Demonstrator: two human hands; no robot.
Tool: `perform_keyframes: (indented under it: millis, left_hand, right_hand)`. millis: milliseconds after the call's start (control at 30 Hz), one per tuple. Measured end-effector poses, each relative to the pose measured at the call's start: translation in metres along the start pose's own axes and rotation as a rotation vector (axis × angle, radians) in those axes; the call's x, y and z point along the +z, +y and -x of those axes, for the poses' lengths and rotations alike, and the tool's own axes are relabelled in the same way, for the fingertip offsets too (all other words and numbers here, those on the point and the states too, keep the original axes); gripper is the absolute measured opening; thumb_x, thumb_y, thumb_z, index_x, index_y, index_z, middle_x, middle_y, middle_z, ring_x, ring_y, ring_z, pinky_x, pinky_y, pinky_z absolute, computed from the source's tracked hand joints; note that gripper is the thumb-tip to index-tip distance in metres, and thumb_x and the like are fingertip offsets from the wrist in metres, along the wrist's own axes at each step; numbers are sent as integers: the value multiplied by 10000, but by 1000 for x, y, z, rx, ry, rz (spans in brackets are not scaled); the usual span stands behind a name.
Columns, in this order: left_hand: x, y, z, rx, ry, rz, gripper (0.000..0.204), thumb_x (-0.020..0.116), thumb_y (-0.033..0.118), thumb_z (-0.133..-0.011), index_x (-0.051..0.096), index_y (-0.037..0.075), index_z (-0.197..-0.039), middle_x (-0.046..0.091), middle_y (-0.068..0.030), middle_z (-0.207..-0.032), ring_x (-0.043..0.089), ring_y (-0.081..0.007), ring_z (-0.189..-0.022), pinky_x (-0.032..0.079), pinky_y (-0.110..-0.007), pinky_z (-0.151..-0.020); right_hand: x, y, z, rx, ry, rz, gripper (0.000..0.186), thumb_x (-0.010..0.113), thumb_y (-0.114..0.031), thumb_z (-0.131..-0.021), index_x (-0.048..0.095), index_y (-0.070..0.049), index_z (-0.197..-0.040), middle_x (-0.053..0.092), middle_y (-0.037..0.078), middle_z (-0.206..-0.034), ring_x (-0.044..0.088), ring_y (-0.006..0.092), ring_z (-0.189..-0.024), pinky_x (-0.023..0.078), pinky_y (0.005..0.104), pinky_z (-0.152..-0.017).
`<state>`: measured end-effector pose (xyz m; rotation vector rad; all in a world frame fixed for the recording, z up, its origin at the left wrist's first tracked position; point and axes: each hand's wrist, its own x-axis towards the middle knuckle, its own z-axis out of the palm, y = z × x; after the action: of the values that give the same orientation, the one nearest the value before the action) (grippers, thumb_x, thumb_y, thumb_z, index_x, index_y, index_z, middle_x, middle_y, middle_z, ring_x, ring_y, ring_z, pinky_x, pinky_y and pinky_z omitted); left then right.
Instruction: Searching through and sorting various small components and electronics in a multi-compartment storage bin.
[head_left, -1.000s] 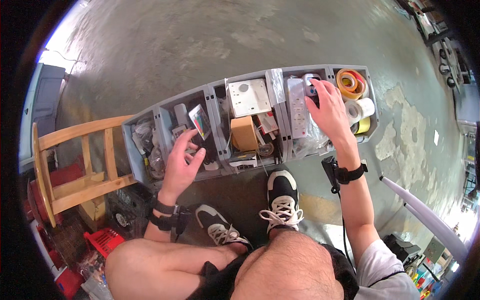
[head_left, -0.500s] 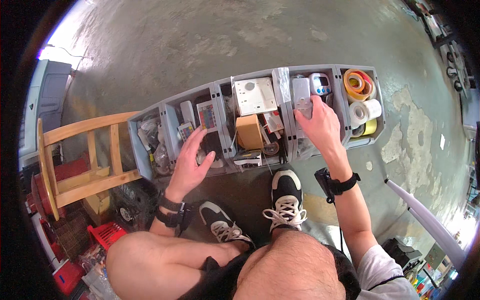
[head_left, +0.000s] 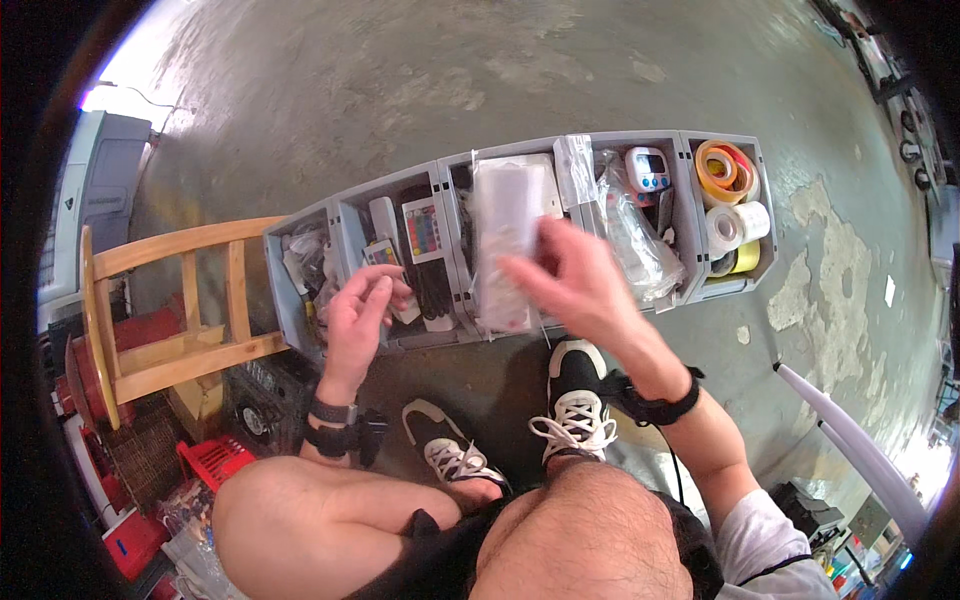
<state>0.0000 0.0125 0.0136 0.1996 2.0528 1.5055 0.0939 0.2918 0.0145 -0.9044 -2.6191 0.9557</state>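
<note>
My right hand [head_left: 585, 280] grips a long white power strip [head_left: 507, 235], blurred by motion, over the middle compartment of a grey divided bin [head_left: 440, 165]. The strip covers most of a white mounting plate [head_left: 545, 170] there. My left hand [head_left: 358, 312] hovers over the bin's left part, fingers loosely curled and nothing visible in them. By its fingertips lie remote controls with coloured buttons [head_left: 422, 228] and a coil of black cable [head_left: 432, 288]. Right of the strip, a clear plastic bag [head_left: 635, 250] and a white device with a small screen and blue buttons [head_left: 647, 170] share a compartment.
Rolls of tape [head_left: 724, 172] fill the rightmost compartment, bagged small parts [head_left: 308, 245] the leftmost. To the left lie a wooden chair-like frame [head_left: 190, 360] and a red basket [head_left: 215, 465]. A pale pole [head_left: 850, 430] slants at right. My shoes [head_left: 575, 410] stand close to the bin.
My right hand has lifted the power strip from its compartment and carried it left, exposing the clear bag beneath. My left hand has drawn slightly back, its fingers curling in.
</note>
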Motion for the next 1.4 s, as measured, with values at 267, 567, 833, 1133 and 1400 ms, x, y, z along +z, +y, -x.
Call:
perform_keyframes:
  millis: [267, 567, 833, 1133, 1400]
  left_hand:
    - [-1, -14, 12, 291, 364, -597, 529, 683, 108, -1004, 510, 30, -1498, 643, -103, -1259, 646, -125, -879, 542, -279, -730]
    - [14, -4, 24, 445, 198, -992, 460, 796, 127, -852, 686, 51, -1292, 588, -156, -1379, 521, -379, -1332, 421, -466, -1129]
    - [8, -27, 11, 496, 51, -1370, 578, 677, 41, -879, 592, 59, -1451, 498, -154, -1578, 396, -348, -1516, 314, -491, -1229]
    - [4, -18, 6, 456, 97, -1239, 672, 735, 102, -870, 535, 69, -1511, 335, -228, -1645, 430, -438, -1427, 359, -520, -1201]
    - [4, -22, 12, 468, 123, -1186, 668, 714, 89, -881, 522, 79, -1520, 354, -226, -1632, 425, -441, -1440, 361, -528, -1194]
  right_hand:
    - [62, -88, -7, -60, -18, -15, 319, 748, -205, -956, 669, 27, -1160, 703, 166, -816, 691, 261, -718, 543, 380, -683]
    - [5, -18, 9, -136, -38, 15, 283, 733, -191, -963, 680, 7, -1159, 707, 166, -852, 701, 284, -765, 550, 395, -711]
    - [-74, 60, 5, -142, -8, 108, 254, 719, -179, -970, 689, -10, -1157, 710, 166, -885, 709, 305, -807, 557, 409, -736]
    - [-78, 97, -14, -79, -194, 93, 348, 760, -272, -934, 652, -13, -1139, 693, 166, -926, 705, 367, -915, 560, 469, -801]
    - [-42, 99, -5, -48, -225, 189, 482, 842, -310, -836, 570, -8, -1096, 651, 223, -1097, 683, 419, -1032, 570, 496, -867]
